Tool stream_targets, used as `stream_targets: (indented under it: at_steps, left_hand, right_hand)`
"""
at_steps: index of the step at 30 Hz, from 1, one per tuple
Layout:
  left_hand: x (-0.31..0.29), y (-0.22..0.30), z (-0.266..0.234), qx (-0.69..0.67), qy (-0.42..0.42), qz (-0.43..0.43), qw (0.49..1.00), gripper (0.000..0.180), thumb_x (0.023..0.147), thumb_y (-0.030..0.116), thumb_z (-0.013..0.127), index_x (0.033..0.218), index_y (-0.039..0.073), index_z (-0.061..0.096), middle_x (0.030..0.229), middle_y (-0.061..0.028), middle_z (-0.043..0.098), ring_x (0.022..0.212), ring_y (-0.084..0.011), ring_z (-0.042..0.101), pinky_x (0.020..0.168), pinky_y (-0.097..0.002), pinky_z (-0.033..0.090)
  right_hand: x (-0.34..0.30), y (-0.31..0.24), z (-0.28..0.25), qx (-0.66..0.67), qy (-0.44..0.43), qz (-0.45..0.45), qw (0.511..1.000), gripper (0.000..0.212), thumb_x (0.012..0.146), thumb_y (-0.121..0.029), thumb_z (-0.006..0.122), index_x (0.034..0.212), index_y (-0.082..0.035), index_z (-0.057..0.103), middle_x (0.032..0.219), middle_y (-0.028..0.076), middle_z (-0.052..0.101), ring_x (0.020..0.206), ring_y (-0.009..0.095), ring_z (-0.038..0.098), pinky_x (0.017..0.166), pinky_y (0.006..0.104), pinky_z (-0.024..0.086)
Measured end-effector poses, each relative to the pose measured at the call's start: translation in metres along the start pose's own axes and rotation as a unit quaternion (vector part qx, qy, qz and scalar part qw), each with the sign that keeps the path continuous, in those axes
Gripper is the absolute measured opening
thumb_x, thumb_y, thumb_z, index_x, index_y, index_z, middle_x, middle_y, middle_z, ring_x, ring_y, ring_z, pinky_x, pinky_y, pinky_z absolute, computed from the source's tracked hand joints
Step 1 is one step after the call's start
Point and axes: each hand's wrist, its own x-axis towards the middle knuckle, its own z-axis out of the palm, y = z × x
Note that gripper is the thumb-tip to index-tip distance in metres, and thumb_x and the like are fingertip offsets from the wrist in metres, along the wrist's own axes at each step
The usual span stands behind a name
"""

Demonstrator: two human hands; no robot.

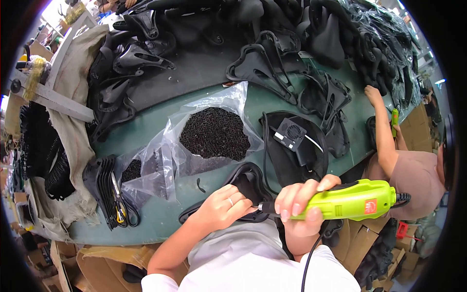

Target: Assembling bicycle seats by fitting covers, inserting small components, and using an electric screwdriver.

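At black saddle shell (247, 181), right hand (302, 202) is gripping lime-green electric screwdriver (348, 200), left hand (226, 208) is pinching beside its tip (265, 207), risking jabs if it slips.

Looks like a bicycle-saddle assembly workshop, judging by the black saddles (327, 41) heaped along the far side of a green worktable (160, 221), a clear bag (238, 95) of small black screws (214, 134), a lime-green electric screwdriver (350, 200), a co-worker (413, 180) at right and cardboard boxes (104, 263) on the near side.
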Motion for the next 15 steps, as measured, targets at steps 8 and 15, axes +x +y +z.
stream_targets:
  at_steps: [8, 15]
  left_hand:
    - [0.034, -0.019, -0.034, 0.017, 0.039, -0.093, 0.995, 0.05, 0.088, 0.031, 0.083, 0.124, -0.001, 0.066, 0.116, -0.0178, 0.069, 0.105, -0.0385, 0.067, 0.096, -0.0495, 0.053]
    - [0.024, -0.097, -0.017, 0.413, -0.015, -0.267, 0.871, 0.016, 0.094, 0.018, 0.077, 0.089, 0.006, 0.067, 0.088, -0.0104, 0.065, 0.09, -0.0316, 0.065, 0.083, -0.0443, 0.05]
  right_hand:
    - [-0.027, -0.013, -0.022, -0.144, -0.067, -0.073, 0.985, 0.043, 0.099, -0.014, 0.076, 0.123, -0.009, 0.041, 0.077, 0.008, 0.061, 0.056, 0.022, 0.062, 0.054, 0.0373, 0.056]
    - [-0.051, -0.008, -0.036, -0.206, -0.033, -0.071, 0.975, 0.041, 0.098, -0.011, 0.075, 0.12, -0.009, 0.041, 0.077, 0.008, 0.062, 0.055, 0.021, 0.06, 0.054, 0.0369, 0.055]
